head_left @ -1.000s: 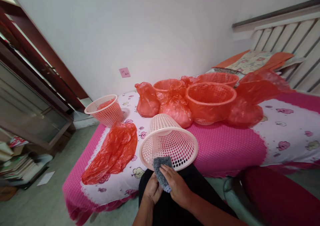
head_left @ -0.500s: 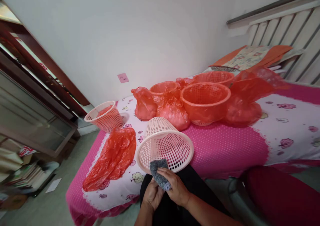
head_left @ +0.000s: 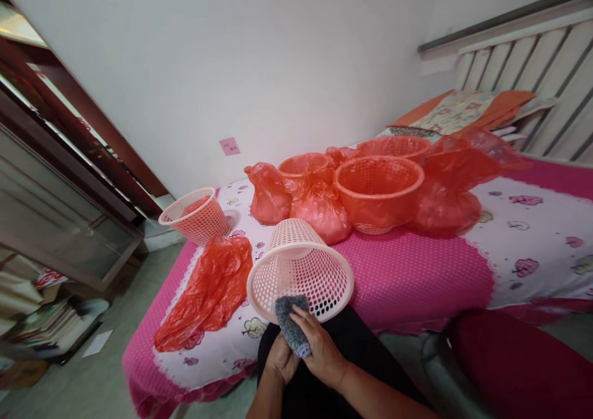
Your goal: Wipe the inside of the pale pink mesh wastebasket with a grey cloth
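Lower centre: we have the pink basket (head_left: pixel 306 270) on its side at the bed's (head_left: pixel 417 277) edge, mouth towards us. Right hand (head_left: pixel 319 348) curls closed on a grey cloth (head_left: pixel 291 321) over the lower rim; left hand (head_left: pixel 281 358) is half-curled below, its hold unclear to us. We judge rolling the main risk: round wall, no hand clearly bracing it. Cloth might snag in the holes.

Count: one cloth; five baskets: that one, one left of centre (head_left: pixel 204 221), three red-wrapped (head_left: pixel 380 212) about centre-right; one loose red bag (head_left: pixel 213 289), lower left; at least three bulging bags (head_left: pixel 322 212), centre to right.
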A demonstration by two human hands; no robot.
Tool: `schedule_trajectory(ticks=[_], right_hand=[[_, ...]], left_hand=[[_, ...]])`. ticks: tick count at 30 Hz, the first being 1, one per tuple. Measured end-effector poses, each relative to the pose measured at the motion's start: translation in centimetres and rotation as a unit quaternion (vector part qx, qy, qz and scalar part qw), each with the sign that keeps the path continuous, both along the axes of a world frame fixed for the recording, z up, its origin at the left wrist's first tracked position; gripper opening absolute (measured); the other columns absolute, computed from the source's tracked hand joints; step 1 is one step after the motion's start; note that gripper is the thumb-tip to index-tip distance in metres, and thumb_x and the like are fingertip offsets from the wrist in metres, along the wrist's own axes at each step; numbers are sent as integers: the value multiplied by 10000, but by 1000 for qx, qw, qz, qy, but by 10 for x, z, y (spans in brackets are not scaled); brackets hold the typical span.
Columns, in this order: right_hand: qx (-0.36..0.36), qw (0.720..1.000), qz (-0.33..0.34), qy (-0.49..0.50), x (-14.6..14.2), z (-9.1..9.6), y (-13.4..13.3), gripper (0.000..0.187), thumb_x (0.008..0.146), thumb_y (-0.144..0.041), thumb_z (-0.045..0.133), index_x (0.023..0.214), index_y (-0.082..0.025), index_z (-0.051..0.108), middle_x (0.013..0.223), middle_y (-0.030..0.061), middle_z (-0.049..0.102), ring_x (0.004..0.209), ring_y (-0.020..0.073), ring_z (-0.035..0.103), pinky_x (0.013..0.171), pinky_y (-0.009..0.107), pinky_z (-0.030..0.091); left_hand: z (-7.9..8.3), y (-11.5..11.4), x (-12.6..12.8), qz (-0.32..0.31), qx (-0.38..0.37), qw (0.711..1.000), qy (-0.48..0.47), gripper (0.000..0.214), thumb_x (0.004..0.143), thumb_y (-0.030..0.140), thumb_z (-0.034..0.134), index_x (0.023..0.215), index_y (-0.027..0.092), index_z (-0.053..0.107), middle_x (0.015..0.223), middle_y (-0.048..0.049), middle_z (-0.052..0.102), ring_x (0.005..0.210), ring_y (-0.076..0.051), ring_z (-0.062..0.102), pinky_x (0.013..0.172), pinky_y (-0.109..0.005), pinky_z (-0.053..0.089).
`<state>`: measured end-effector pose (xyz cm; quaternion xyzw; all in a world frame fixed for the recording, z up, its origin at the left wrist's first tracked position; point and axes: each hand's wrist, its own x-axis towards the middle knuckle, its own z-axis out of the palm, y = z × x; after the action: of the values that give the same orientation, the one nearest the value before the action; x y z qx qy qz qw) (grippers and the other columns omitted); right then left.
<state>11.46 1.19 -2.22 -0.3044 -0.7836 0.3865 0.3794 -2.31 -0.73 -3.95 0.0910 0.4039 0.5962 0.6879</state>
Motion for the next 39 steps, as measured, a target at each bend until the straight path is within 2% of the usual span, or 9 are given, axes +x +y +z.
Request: schedule_trajectory(ticks=[4, 11, 17, 20, 24, 29, 32, 35, 39], right_hand=[[3, 1000, 6, -29, -2, -4, -1, 799, 714, -80, 521, 1506, -172, 483, 1608, 157, 443, 1505, 303, 383, 1256, 568, 270], [-9, 999, 7, 43, 1, -4, 4, 726, 740, -68, 517, 1447, -223, 556, 1511, 122, 567, 1431, 277, 487, 1224, 538, 342], [-116, 979, 8, 164, 5, -2, 6, 490, 870, -238, 632, 1360, -239, 637, 1384, 112, 677, 1304, 289, 613, 1155, 512, 434], [-219, 949, 13, 225, 6, -5, 11, 442, 889, -397, 689, 1301, -238, 686, 1258, 99, 749, 1199, 310, 680, 1081, 511, 500], [-342, 888, 19, 306, 8, -7, 21, 495, 841, -499, 755, 1216, -176, 735, 1154, 116, 785, 1134, 334, 710, 1072, 531, 498], [-484, 774, 27, 407, 15, 0, 25, 497, 771, -441, 807, 1178, -169, 721, 1171, 112, 783, 1137, 310, 721, 1117, 504, 465], [-575, 717, 64, 389, 23, 2, 24, 424, 797, -423, 751, 1122, -152, 714, 1070, 116, 806, 1097, 297, 744, 1093, 500, 491], [-613, 699, 85, 359, 30, 0, 23, 341, 833, -405, 686, 1046, -140, 712, 992, 126, 810, 1081, 284, 751, 1057, 467, 522], [-630, 703, 116, 308, 34, -2, 18, 318, 800, -388, 669, 983, -131, 713, 972, 143, 806, 1071, 274, 752, 1057, 427, 514]], left_hand=[[0, -1, 1, -2, 2, 1000, 8, 240, 826, 186, 768, 1062, 141, 763, 1190, -135, 754, 1283, -287, 637, 1171, -412, 438], [7, 0, 4, 7, 5, 1000, 22, 259, 780, 149, 805, 1031, 116, 751, 1046, -120, 776, 1127, -267, 712, 1089, -404, 514], [20, -1, 11, -32, 41, 998, 47, 400, 651, -53, 762, 1016, 110, 749, 968, -112, 793, 1116, -296, 725, 1065, -419, 536], [19, 0, 13, -52, 58, 996, 51, 383, 648, -57, 747, 986, 122, 755, 982, -108, 803, 1117, -284, 728, 1072, -412, 532], [17, 1, 12, -71, 57, 994, 60, 307, 701, 24, 784, 998, 98, 761, 1012, -139, 807, 1065, -286, 747, 1054, -432, 545], [20, 0, 13, -76, 57, 994, 57, 411, 659, -32, 746, 1041, 120, 764, 1055, -129, 808, 1083, -288, 740, 1073, -454, 527], [24, -1, 15, -38, 27, 998, 39, 282, 710, 61, 777, 976, 153, 771, 1019, -112, 813, 1133, -294, 720, 1084, -463, 518], [28, -2, 17, -31, 0, 999, 25, 192, 762, 186, 794, 952, 162, 774, 1025, -123, 810, 1191, -327, 690, 1095, -484, 505], [29, -5, 10, -63, -42, 997, 5, 267, 800, 207, 729, 1060, 168, 778, 1080, -130, 802, 1246, -367, 652, 1100, -534, 477]])
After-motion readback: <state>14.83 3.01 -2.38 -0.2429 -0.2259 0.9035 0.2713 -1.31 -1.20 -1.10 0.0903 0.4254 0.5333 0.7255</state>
